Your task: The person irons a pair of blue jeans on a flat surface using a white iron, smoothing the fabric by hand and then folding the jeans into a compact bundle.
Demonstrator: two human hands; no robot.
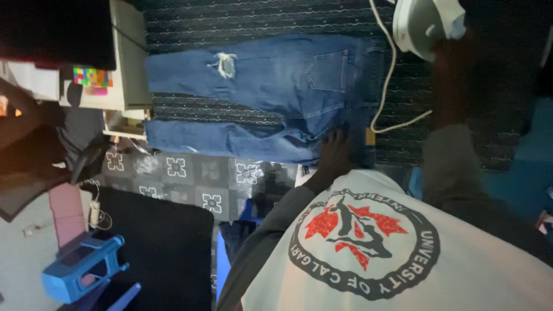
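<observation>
A pair of blue jeans [276, 86] with a torn knee lies spread flat on a dark patterned cloth [259, 17]. My left hand [337, 151] presses flat on the jeans near the waistband, fingers apart. My right hand [451, 55] reaches to the top right and grips a white clothes iron [423, 26], which sits just past the waistband, off the jeans. The iron's white cord [391, 75] loops down over the cloth beside the waistband. My grey sleeves and white printed shirt fill the lower right.
A white cabinet [131, 63] with a colourful cube puzzle [92, 76] on it stands left of the jeans legs. Below are flower-patterned floor tiles [190, 170], a black mat [167, 247] and a tipped blue plastic stool [80, 269]. Dark clothes lie at the far left.
</observation>
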